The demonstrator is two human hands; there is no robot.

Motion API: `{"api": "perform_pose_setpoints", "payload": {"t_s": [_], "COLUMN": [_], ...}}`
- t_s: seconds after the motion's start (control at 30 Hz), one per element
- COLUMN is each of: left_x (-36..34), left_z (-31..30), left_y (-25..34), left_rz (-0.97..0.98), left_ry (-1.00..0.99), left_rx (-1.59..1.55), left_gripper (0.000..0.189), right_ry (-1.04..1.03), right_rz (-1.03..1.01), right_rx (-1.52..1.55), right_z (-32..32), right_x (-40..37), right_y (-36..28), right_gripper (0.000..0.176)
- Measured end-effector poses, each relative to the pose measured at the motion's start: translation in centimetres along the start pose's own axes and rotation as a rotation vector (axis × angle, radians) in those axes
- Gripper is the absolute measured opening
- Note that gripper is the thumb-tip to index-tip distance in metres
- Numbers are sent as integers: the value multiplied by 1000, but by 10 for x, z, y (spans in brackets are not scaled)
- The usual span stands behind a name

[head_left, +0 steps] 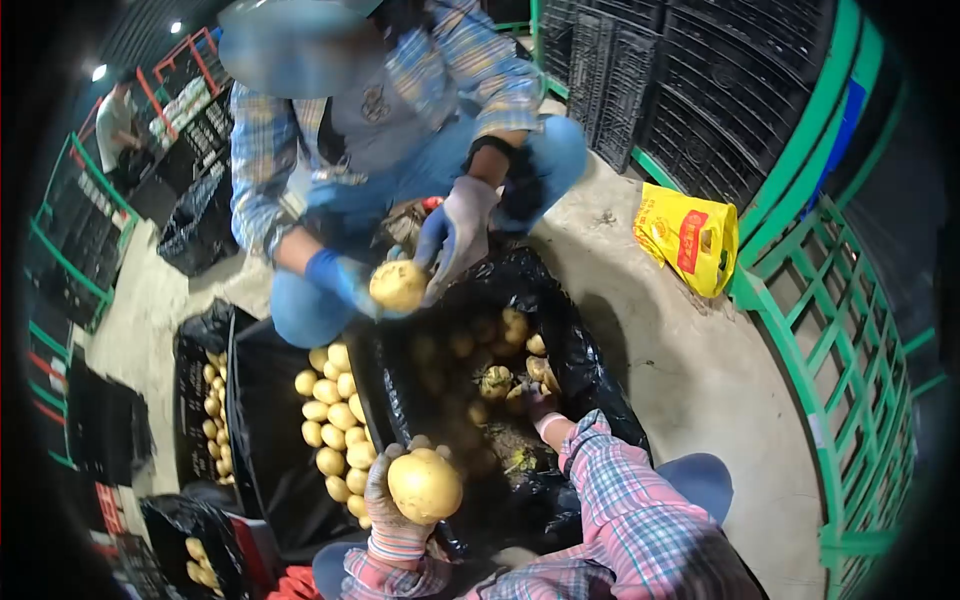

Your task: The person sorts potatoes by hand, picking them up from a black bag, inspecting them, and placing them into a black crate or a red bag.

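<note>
**Two hands at the potato bag**

The gloved left hand [392, 510] is curled around a big potato [425, 485], held over the black bag [590, 370]. Deeper inside, the right hand [541, 403] touches the loose potatoes [495, 381]; how far it is open, I cannot tell. Opposite, a co-worker's gloved hands [455, 232] hold a second potato [398, 285].

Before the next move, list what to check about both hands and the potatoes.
1. Left hand grips its potato: ok, the hand is closed around it.
2. Right hand has a hold inside the black bag: cannot tell, it is in shadow.
3. Potato pile lies close beside the left hand: ok.
4. Co-worker's hands are apart from both own hands: ok, they hold a second potato at the bag's far side.
</note>
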State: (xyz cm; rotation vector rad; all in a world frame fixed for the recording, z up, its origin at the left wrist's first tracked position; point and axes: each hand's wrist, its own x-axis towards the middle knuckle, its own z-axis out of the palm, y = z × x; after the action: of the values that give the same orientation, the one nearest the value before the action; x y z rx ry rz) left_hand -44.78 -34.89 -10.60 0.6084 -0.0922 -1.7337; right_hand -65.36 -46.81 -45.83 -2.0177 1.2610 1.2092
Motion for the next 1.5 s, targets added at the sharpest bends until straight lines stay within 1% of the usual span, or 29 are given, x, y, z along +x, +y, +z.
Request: {"api": "perform_pose_setpoints", "payload": {"t_s": [0.07, 0.1, 0.2, 0.23, 0.27, 0.33, 0.47, 0.53, 0.6, 0.67, 0.7, 0.73, 0.8, 0.83, 0.87, 0.9, 0.93, 0.97, 1.0, 1.03, 1.07, 1.13, 1.2, 1.23, 1.3, 1.33, 1.4, 1.47, 1.5], "left_x": [-3, -4, 2, 1, 1, 0, 0, 1, 0, -2, -5, -9, -10, -14, -15, -16, -17, -17, -18, -19, -20, -28, -24, -31, -37, -38, -34, -33, -32], "left_z": [1, -3, -3, -3, -2, -8, -3, 0, -1, 3, 15, 25, 10, 14, 16, 13, 8, 2, -2, 0, 0, 16, 14, 19, 33, 32, 25, 22, 21], "left_y": [0, -1, -2, -6, -8, -18, -22, -20, -21, -21, -19, -17, -19, -18, -18, -21, -24, -24, -24, -26, -27, -25, -24, -28, -29, -29, -31, -29, -28], "left_rz": [17, 18, -35, -34, -70, -73, -133, -133, -75, -89, -144, -200, -118, -111, -51, 4, 61, 44, 26, -4, -21, -41, -121, -93, -147, -168, -159, -146, -118], "left_ry": [167, 129, 4, 17, -36, 36, 6, -12, -4, -89, -142, -198, -223, -171, -280, -310, -337, -284, -238, -205, -167, -134, -337, -281, -364, -377, -371, -359, -324], "left_rx": [-8, -12, 10, 38, 4, -27, -109, -76, 4, -32, -52, -73, -19, 52, 171, 207, 250, 279, 308, 318, 368, 499, 534, 547, 486, 466, 444, 428, 437], "left_gripper": [21, 30, 42, 51, 49, 45, 34, 30, 28, 26, 25, 23, 21, 22, 23, 23, 22, 23, 24, 23, 30, 50, 73, 81, 78, 77, 76, 75, 74], "right_ry": [4, 3, -8, -15, -17, -14, 44, -117, 77, 149, -1, -49, 117, 180, 263, 383, 525, 312, 487, 501, 340, 351, 663, 642, 794, 787, 722, 732, 953], "right_rz": [-8, -7, -1, 3, -4, -12, -19, 107, 19, 35, -20, -43, -95, -152, -263, -367, -355, -390, -582, -600, -644, -622, -594, -597, -580, -579, -635, -664, -668], "right_rx": [10, 15, -4, -22, -47, -96, -220, 38, -144, -124, -27, 80, 274, 319, 380, 363, 452, 619, 800, 1149, 1528, 1725, 1281, 1282, 1192, 1193, 1476, 1459, 1281], "right_z": [1, 4, 25, 37, 48, 65, 101, 82, 80, 75, 45, 19, -16, -37, -48, -73, -95, -123, -122, -126, -136, -145, -144, -144, -142, -141, -142, -143, -141], "right_x": [0, 1, 1, 5, 5, 8, 17, -22, -51, -57, -84, -112, -150, -163, -161, -185, -219, -241, -246, -268, -309, -359, -372, -377, -385, -386, -388, -402, -403], "right_y": [2, 4, 10, 10, 10, 10, 3, 2, 4, 7, 17, 25, 34, 38, 47, 51, 51, 56, 63, 59, 50, 38, 34, 26, 12, 10, 8, 2, -9], "right_gripper": [41, 40, 39, 38, 38, 37, 35, 31, 28, 30, 36, 46, 60, 63, 66, 69, 69, 65, 58, 54, 55, 51, 51, 51, 51, 51, 50, 45, 42]}}
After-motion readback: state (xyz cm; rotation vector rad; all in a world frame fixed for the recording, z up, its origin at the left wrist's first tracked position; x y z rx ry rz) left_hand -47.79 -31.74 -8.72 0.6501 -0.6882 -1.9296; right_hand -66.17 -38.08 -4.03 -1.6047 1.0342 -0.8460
